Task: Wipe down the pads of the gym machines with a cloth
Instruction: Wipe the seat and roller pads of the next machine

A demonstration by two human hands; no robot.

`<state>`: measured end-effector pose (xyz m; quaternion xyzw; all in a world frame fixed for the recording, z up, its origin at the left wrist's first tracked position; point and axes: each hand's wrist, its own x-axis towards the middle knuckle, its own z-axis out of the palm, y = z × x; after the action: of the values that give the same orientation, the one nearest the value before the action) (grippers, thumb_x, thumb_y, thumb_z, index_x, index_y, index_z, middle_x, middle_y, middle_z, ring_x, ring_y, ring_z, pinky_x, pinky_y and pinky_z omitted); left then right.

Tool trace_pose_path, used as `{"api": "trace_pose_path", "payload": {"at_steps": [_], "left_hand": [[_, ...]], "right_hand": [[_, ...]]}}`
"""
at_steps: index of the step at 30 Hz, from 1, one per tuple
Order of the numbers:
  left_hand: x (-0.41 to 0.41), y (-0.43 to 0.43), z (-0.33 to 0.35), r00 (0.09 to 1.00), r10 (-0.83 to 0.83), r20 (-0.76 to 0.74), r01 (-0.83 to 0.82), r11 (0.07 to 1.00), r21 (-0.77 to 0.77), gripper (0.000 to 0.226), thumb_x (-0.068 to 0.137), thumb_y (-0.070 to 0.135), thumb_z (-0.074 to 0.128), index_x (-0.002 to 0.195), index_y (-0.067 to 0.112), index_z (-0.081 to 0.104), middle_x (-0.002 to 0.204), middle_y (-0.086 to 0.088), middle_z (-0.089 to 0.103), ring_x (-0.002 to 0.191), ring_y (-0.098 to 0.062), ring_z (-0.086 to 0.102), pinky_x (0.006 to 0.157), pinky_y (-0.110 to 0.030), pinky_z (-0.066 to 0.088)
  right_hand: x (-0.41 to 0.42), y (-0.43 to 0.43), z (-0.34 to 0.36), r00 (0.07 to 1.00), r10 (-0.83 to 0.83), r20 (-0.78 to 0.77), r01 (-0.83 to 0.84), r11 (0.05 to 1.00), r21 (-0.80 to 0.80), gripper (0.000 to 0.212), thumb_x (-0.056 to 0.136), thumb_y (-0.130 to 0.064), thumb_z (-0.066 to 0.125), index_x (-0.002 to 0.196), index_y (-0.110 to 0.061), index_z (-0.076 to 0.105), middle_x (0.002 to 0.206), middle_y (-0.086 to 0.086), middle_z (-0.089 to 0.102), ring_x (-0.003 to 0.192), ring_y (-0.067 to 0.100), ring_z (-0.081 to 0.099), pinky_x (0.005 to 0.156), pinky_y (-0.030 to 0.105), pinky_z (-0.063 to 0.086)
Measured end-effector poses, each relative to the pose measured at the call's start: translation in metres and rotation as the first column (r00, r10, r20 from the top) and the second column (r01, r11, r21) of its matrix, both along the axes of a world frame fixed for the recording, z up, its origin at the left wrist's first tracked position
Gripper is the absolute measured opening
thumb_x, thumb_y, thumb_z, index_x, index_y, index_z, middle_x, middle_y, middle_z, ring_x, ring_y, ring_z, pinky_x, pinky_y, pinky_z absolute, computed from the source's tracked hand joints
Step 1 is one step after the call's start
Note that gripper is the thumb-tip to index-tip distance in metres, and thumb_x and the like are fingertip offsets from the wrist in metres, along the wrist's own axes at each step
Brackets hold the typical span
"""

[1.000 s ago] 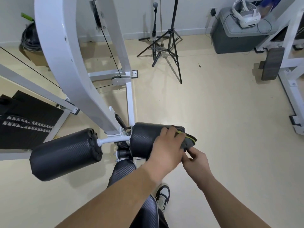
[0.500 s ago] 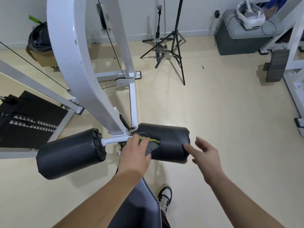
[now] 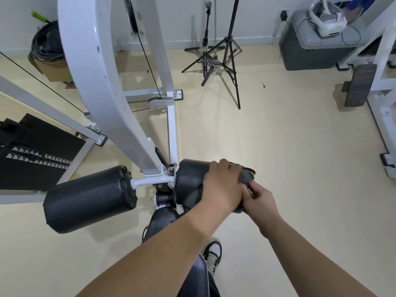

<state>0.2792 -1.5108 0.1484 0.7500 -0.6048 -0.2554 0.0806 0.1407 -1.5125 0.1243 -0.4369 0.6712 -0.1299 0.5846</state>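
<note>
The white gym machine (image 3: pixel 102 86) carries two black roller pads on one bar. My left hand (image 3: pixel 222 185) lies over the right roller pad (image 3: pixel 188 179) near its outer end and holds a grey cloth (image 3: pixel 247 175) with a yellow-green edge against it. My right hand (image 3: pixel 259 200) is at that pad's end face, just under the cloth, with its fingers curled against the end. The left roller pad (image 3: pixel 90 198) is untouched. A lower black pad (image 3: pixel 162 219) sits beneath the bar, partly hidden by my left forearm.
A black tripod (image 3: pixel 225 61) and a microphone stand (image 3: pixel 206 39) are on the beige floor behind the machine. A grey bin (image 3: pixel 310 54) holds a white headset (image 3: pixel 325 24). A second white machine (image 3: pixel 383 86) is at the right, and a weight stack (image 3: pixel 38 155) at the left.
My left hand slid the cloth from the pad's inner end back to its outer end. My right hand, open and apart half a second ago, has returned to the pad's end.
</note>
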Motion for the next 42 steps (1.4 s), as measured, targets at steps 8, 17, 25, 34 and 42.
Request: {"api": "trace_pose_path", "payload": {"at_steps": [8,17,25,34,42], "left_hand": [[0.101,0.034,-0.019,0.988,0.147,0.045,-0.140,0.983,-0.120,0.040,0.086,0.020,0.061,0.126,0.021,0.063,0.115,-0.009,0.055,0.109,-0.033,0.050,0.081,-0.045,0.053],[0.026,-0.014,-0.001,0.986,-0.159,0.041,0.161,0.986,-0.034,0.028,0.092,0.022,0.052,0.119,0.021,0.062,0.115,-0.005,0.059,0.110,-0.031,0.050,0.077,-0.040,0.050],[0.103,0.004,-0.011,0.990,0.122,0.070,-0.127,0.989,0.079,0.037,0.091,0.022,0.052,0.127,0.021,0.062,0.116,-0.013,0.055,0.110,-0.037,0.051,0.083,-0.041,0.049],[0.043,0.118,0.039,0.928,0.216,-0.304,-0.139,0.957,0.257,0.021,0.089,0.014,0.054,0.099,0.018,0.072,0.098,-0.002,0.070,0.094,-0.021,0.064,0.082,-0.034,0.055],[0.045,0.210,0.074,0.643,0.591,-0.487,-0.536,0.801,0.266,0.028,0.091,0.019,0.059,0.113,0.029,0.074,0.104,0.008,0.073,0.100,-0.012,0.065,0.091,-0.027,0.054]], "right_hand": [[-0.001,0.017,0.006,0.997,-0.061,0.047,0.062,0.998,-0.017,0.055,0.099,-0.034,0.067,0.151,-0.040,0.050,0.139,-0.018,0.064,0.130,0.006,0.058,0.115,0.038,0.046],[-0.002,0.025,0.001,0.994,-0.087,0.070,0.090,0.995,-0.043,0.054,0.100,-0.024,0.068,0.151,-0.032,0.052,0.143,-0.017,0.062,0.132,-0.001,0.056,0.117,0.029,0.040],[-0.003,0.025,0.006,0.995,-0.077,0.060,0.079,0.996,-0.031,0.057,0.099,-0.021,0.069,0.152,-0.027,0.050,0.149,-0.016,0.056,0.138,0.005,0.051,0.116,0.027,0.038],[0.008,0.030,0.035,0.995,0.046,-0.085,-0.049,0.998,-0.033,0.061,0.104,-0.033,0.057,0.160,-0.032,0.035,0.154,-0.003,0.051,0.131,0.021,0.053,0.110,0.035,0.044],[0.019,0.081,0.095,0.990,0.099,-0.102,-0.092,0.993,0.073,0.021,0.097,-0.025,0.049,0.084,-0.011,0.058,0.082,0.011,0.052,0.071,0.026,0.045,0.068,0.037,0.038]]}}
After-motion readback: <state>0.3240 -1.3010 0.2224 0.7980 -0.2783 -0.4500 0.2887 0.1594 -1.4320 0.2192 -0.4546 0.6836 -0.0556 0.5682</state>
